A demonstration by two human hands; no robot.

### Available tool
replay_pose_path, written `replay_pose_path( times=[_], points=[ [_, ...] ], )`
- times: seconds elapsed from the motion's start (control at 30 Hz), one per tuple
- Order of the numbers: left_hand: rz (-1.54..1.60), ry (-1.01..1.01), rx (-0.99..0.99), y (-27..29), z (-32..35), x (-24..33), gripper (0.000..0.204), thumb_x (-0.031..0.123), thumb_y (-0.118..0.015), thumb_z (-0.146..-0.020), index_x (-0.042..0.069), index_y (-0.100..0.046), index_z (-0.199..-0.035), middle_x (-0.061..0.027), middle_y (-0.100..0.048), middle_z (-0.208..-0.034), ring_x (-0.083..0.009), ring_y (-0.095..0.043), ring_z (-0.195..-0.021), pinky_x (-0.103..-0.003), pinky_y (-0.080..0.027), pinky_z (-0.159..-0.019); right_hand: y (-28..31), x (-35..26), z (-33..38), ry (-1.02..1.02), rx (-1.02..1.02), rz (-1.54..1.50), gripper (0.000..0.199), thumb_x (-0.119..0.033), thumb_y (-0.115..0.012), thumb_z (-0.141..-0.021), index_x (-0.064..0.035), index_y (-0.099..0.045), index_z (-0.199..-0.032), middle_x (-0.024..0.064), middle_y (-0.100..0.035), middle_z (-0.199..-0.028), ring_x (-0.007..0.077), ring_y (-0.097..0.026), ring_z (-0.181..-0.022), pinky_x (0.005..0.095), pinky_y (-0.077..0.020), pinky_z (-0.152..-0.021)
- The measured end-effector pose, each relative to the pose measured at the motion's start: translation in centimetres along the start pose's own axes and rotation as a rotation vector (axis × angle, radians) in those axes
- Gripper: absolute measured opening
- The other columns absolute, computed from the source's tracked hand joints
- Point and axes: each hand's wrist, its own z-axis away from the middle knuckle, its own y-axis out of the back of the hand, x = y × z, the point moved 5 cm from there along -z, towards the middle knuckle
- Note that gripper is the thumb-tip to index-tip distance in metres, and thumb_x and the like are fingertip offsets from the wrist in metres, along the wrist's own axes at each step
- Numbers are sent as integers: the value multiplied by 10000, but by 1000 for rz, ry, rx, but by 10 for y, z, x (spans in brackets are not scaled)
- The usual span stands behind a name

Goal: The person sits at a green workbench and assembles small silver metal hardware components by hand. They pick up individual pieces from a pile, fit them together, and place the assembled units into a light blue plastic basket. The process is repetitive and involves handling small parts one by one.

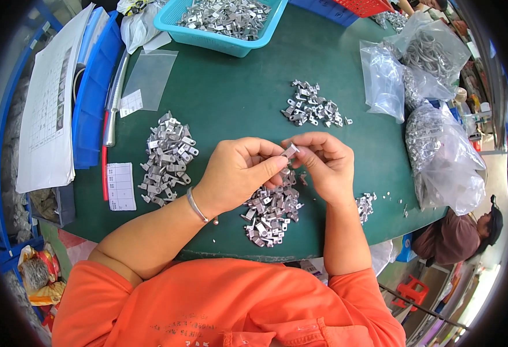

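Note:
Above the middle of the green table (231, 95), both hands meet at one small metal bracket (290, 151). My left hand (239, 170) pinches it between thumb and fingers. The thumb and forefinger of my right hand (326, 165) close on its other end. Directly below the hands lies a pile of the same brackets (268, 217), partly hidden by them. A second bracket pile (167, 156) is to the left of my left forearm. A smaller one (314, 107) lies beyond my right hand, and a few small metal pieces (366, 206) sit right of my right wrist.
A turquoise basket (245, 47) full of metal parts stands at the far edge. Clear plastic bags of parts (445, 156) crowd the right side. Left are a blue bin (95, 110), paper sheets (49, 115), a label card (121, 186) and a flat bag (156, 75). Another person (459, 234) is at right.

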Motion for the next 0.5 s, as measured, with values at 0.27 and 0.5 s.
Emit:
replay_pose_path(
  times=[0.27,0.5],
  points=[
    [-27,-20,-1,1,0,-1,155,76,-630,-906,-48,-656,-994,-72,-672,-822,-104,-640,-680,-225,-539,-624,0,-3,2,-45,-53,-9,200,-99,-509,-978,-2,-641,-1093,31,-665,-825,69,-595,-722,186,-435,-600],
    [-101,-82,7,2,-1,-2,127,43,-620,-905,-35,-660,-996,-68,-679,-833,-87,-634,-675,-212,-532,-618,-1,-10,7,-9,-75,-81,171,-47,-537,-953,12,-650,-1068,34,-658,-832,88,-604,-733,201,-460,-632]
  ],
)
